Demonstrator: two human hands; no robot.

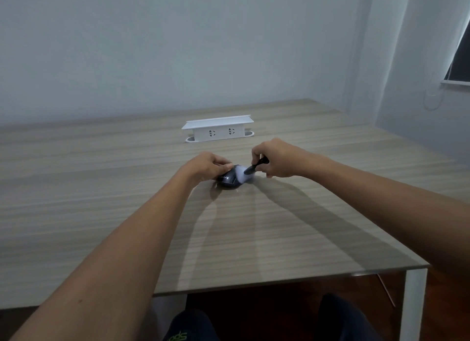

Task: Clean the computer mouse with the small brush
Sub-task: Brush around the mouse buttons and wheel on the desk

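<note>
- Computer mouse (pixel 229 179), dark w/ pale lettering on its near side, sat on the wood-grain bench (pixel 101 188), roughly mid-bench, well in front of the white socket box (pixel 218 129).
- Left hand (pixel 208 166) gripped the mouse from its left side, fingers curled over the top, thumb side partly hidden.
- Right hand (pixel 276 159) pinched the small brush (pixel 250 170) by its black handle; handle angled down-left toward the mouse.
- Brush's white bristles lay against the mouse's right/upper side, touching it; bristle edge blurred, so exact contact spot unclear.
- Both forearms bare, stretched out over the bench, casting shadows toward the near edge.
- Socket box stood upright near the far wall, two outlets facing the camera.
- Person's dark-clothed knees showed below the bench edge.
</note>
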